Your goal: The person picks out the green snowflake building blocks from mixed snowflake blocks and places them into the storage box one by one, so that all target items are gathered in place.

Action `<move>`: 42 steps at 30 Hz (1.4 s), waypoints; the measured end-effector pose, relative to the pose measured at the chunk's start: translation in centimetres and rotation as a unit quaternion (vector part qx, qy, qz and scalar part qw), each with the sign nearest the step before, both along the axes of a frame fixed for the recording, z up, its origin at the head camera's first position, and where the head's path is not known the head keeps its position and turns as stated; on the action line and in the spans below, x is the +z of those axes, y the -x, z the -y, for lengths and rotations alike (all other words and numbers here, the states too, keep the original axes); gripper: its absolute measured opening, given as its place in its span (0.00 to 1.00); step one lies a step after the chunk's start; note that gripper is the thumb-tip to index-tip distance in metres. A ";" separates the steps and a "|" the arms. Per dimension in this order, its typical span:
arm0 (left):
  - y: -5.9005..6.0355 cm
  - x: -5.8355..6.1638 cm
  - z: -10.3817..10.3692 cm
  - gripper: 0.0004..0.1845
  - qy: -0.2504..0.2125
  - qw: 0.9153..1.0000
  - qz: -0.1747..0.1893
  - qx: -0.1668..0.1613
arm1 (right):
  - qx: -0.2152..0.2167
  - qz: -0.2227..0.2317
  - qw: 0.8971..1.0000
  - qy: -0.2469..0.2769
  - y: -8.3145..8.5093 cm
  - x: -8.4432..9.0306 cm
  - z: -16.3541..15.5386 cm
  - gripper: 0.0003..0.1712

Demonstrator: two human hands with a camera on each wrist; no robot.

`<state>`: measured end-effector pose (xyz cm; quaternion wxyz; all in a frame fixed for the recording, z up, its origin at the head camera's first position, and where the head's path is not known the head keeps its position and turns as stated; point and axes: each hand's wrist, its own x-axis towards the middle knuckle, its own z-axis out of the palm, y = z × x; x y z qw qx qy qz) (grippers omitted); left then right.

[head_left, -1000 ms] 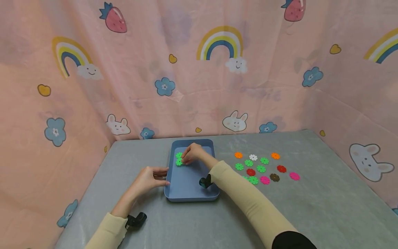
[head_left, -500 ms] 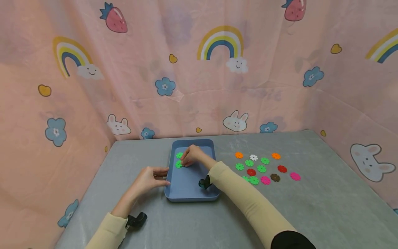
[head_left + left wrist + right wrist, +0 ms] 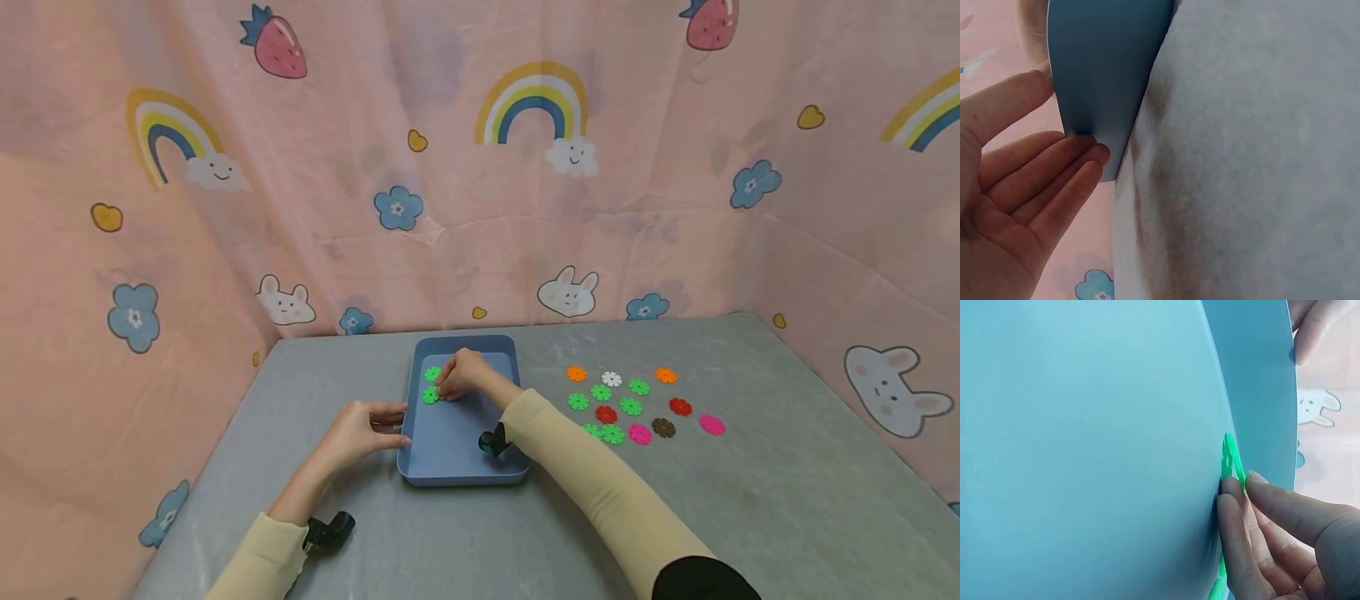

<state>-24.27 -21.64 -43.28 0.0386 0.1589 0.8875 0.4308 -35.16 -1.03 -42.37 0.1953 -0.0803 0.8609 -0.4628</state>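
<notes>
Two green flower-shaped plastic discs sit in the far-left part of a blue rectangular plastic tray (image 3: 450,433) on the grey desk (image 3: 750,517), head view. Right hand (image 3: 463,375) reaches into the tray, fingertips on the nearer green disc (image 3: 430,395); the other green disc (image 3: 432,374) lies just beyond it. Left hand (image 3: 360,429) rests on the desk with fingers extended against the tray's left rim. Loose coloured plastic discs (image 3: 637,404) are spread on the desk right of the tray, well apart from it.

Left wrist view: left hand (image 3: 1016,212) spread, fingertips (image 3: 1094,153) touching the tray (image 3: 1107,62) wall.

Right wrist view: right hand (image 3: 1279,544) fingers pressed together, fingertips (image 3: 1232,487) on the edge of the green disc (image 3: 1230,459), flat on the tray (image 3: 1085,450) floor near the wall. Actual pinch: cannot tell.
</notes>
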 end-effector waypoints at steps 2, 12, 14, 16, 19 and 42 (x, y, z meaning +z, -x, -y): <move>0.0 -0.1 0.0 0.31 0.001 1.000 -0.004 -0.004 | 0.000 -0.004 1.000 -0.005 0.0 0.0 0.0 0.04; 0.0 -0.1 -0.2 0.31 -0.002 1.000 0.002 -0.005 | 0.006 -0.025 0.999 -0.019 -0.1 0.1 -0.4 0.04; 0.0 -0.1 -0.2 0.31 -0.004 1.000 0.004 -0.007 | 0.007 -0.024 1.000 -0.018 -0.1 0.1 -0.5 0.04; 0.0 -0.1 -0.2 0.31 -0.005 1.000 0.004 -0.009 | 0.007 -0.024 1.000 -0.018 -0.1 0.0 -0.5 0.04; 0.0 -0.2 -0.1 0.31 -0.004 1.000 0.005 -0.011 | 0.007 -0.023 1.000 -0.019 -0.1 0.0 -0.6 0.05; -0.1 0.0 0.0 0.31 -0.010 1.000 0.004 -0.005 | 0.075 -0.074 0.994 -0.025 -1.6 4.2 -4.7 0.08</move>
